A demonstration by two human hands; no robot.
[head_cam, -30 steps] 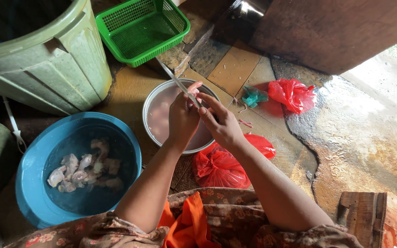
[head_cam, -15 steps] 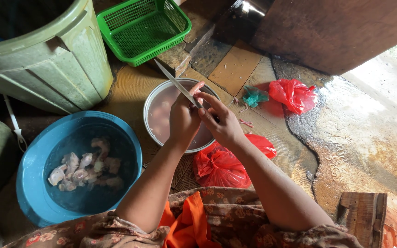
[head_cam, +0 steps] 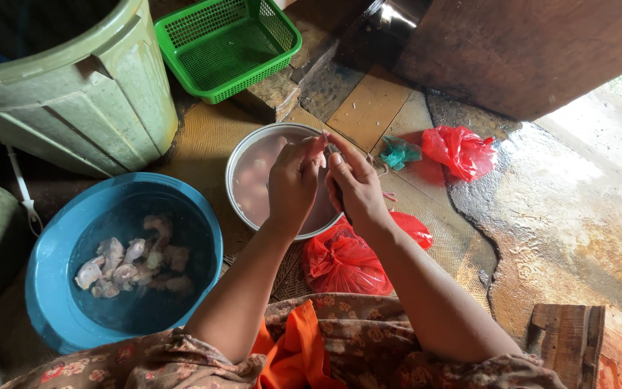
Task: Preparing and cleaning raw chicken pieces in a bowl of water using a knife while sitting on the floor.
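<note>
L hand [head_cam: 293,184] & R hand [head_cam: 353,189] over metal bowl [head_cam: 242,169], grips pinched shut on small pale piece [head_cam: 323,148]; its long axis can't tell. Blue basin [head_cam: 52,288] well left.

Daylight from upper right, glare on wet floor [head_cam: 577,216], dim left side, sharp focus

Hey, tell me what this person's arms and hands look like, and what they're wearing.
Both forearms are bare to about the elbow, with no sleeves reaching them. The left hand and right hand wear no gloves; no rings, bracelets or watch show from this view. Lower down, the clothing is a brown floral-print fabric with an orange cloth over it between the arms.
</note>
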